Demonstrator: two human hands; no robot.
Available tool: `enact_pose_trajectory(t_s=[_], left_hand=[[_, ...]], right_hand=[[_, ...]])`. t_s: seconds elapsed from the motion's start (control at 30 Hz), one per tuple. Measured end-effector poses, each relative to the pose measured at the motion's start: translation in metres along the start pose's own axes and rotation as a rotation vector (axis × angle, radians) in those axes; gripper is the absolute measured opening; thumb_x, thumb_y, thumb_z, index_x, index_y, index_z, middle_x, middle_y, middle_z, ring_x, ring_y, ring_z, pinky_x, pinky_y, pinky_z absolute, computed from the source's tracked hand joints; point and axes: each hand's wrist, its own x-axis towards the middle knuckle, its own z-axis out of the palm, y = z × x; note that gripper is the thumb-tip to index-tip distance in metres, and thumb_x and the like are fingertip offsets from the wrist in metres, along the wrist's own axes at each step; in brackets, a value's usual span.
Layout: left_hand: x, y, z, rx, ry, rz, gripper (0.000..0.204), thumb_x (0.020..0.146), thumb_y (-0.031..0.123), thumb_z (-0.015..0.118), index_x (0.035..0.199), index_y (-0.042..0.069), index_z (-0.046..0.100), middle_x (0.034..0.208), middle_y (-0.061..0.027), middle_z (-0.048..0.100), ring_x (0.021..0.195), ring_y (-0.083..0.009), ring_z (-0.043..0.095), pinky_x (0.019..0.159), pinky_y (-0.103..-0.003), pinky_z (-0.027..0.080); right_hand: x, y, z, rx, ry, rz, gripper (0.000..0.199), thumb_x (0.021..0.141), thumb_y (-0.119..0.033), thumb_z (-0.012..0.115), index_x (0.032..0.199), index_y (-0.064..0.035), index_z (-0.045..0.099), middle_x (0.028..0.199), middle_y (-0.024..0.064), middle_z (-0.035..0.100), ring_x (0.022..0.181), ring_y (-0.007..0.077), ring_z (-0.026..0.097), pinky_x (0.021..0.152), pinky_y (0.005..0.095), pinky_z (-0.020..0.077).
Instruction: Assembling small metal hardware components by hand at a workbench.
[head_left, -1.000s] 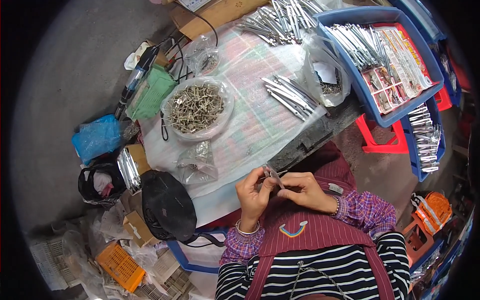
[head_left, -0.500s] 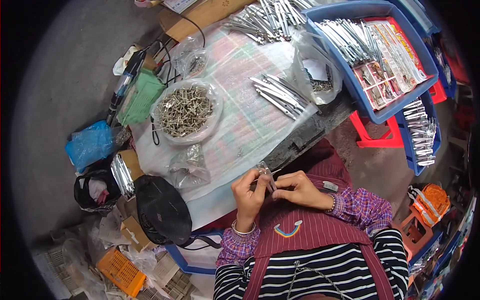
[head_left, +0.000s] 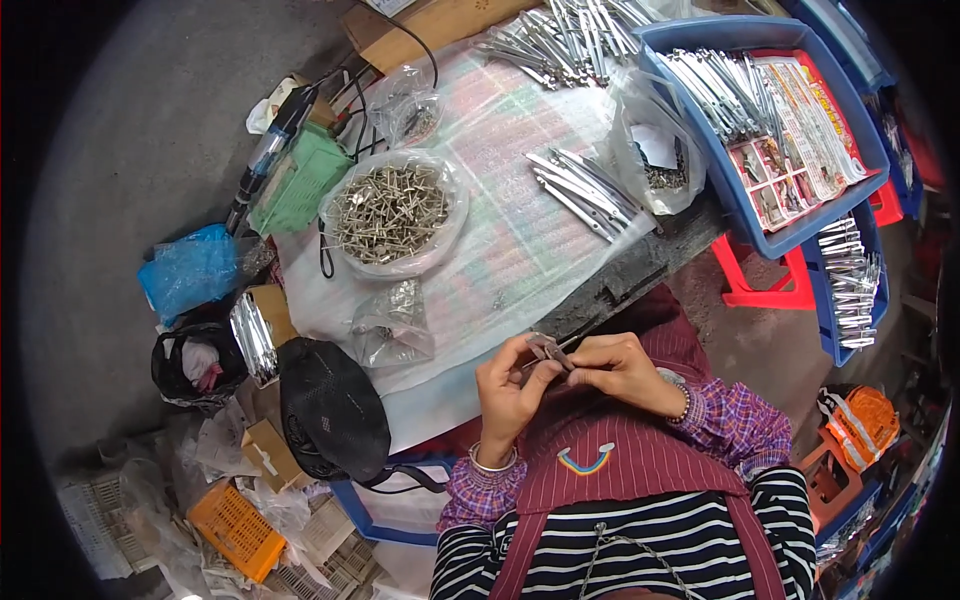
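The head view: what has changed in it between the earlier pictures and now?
The right hand has shifted slightly forward and rightward. The small grey piece has turned more sideways, its near end swinging right. No clear release or new grasp shows. The left hand still holds the piece; metal pins and silver strips stayed.

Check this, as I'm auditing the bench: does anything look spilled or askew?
Mildly: the silver metal strips at the table's far end lie crisscrossed and fanned, unlike the more aligned nearer bundle. No obvious spill shows.

A maroon pinstriped apron (head_left: 650,472) covers a black-and-white striped top (head_left: 560,548).
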Motion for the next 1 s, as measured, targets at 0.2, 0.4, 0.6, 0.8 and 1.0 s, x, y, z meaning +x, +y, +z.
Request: enact_pose_trajectory(t_s=[0.2, 0.4, 0.6, 0.8, 1.0], left_hand=[[-0.006, -0.001, -0.012, 0.131, -0.081, 0.083, 0.013, 0.083, 0.0, 0.063, 0.094, -0.006, 0.064, 0.078, -0.0069, 0.065, 0.074, -0.0107, 0.062, 0.064, -0.022, 0.05], [-0.011, 0.016, -0.016, 0.209, -0.314, 0.038, 0.013, 0.081, 0.0, 0.062, 0.091, -0.006, 0.066, 0.077, -0.0073, 0.066, 0.065, -0.0104, 0.061, 0.057, -0.022, 0.047], [-0.009, 0.005, -0.011, 0.457, -0.366, 0.152, 0.013, 0.075, -0.001, 0.064, 0.088, -0.003, 0.065, 0.07, -0.0111, 0.065, 0.06, -0.0162, 0.064, 0.054, -0.026, 0.048], [-0.001, -0.008, -0.008, 0.651, -0.145, 0.373, 0.011, 0.073, 0.002, 0.064, 0.084, -0.001, 0.065, 0.07, -0.013, 0.064, 0.06, -0.0255, 0.064, 0.055, -0.032, 0.048], [0.0, -0.009, -0.007, 0.706, 0.039, 0.431, 0.012, 0.074, 0.003, 0.066, 0.086, 0.0, 0.065, 0.068, -0.0124, 0.063, 0.059, -0.025, 0.062, 0.054, -0.031, 0.047]], right_hand=[[0.0, -0.005, -0.011, -0.101, -0.064, -0.047, 0.017, 0.072, -0.004, 0.069, 0.088, -0.0011, 0.067, 0.076, 0.0091, 0.063, 0.066, 0.0211, 0.062, 0.058, 0.0301, 0.0468], [0.014, -0.017, -0.034, -0.551, 0.057, -0.442, 0.027, 0.066, 0.001, 0.066, 0.092, -0.0061, 0.065, 0.09, 0.0076, 0.063, 0.089, 0.0271, 0.063, 0.069, 0.0338, 0.0521], [0.033, -0.047, -0.03, -0.608, 0.151, -0.575, 0.038, 0.066, 0.001, 0.066, 0.104, -0.0041, 0.064, 0.106, 0.0135, 0.06, 0.109, 0.0338, 0.055, 0.086, 0.0389, 0.0477], [0.02, -0.062, -0.008, -0.232, 0.171, -0.282, 0.067, 0.065, -0.015, 0.079, 0.123, 0.0016, 0.051, 0.118, 0.0172, 0.052, 0.109, 0.0285, 0.053, 0.09, 0.0355, 0.0438], [0.003, -0.037, 0.002, -0.035, 0.073, 0.015, 0.081, 0.067, -0.008, 0.079, 0.136, -0.0012, 0.037, 0.127, 0.0077, 0.04, 0.105, 0.0181, 0.053, 0.092, 0.0315, 0.0448]])
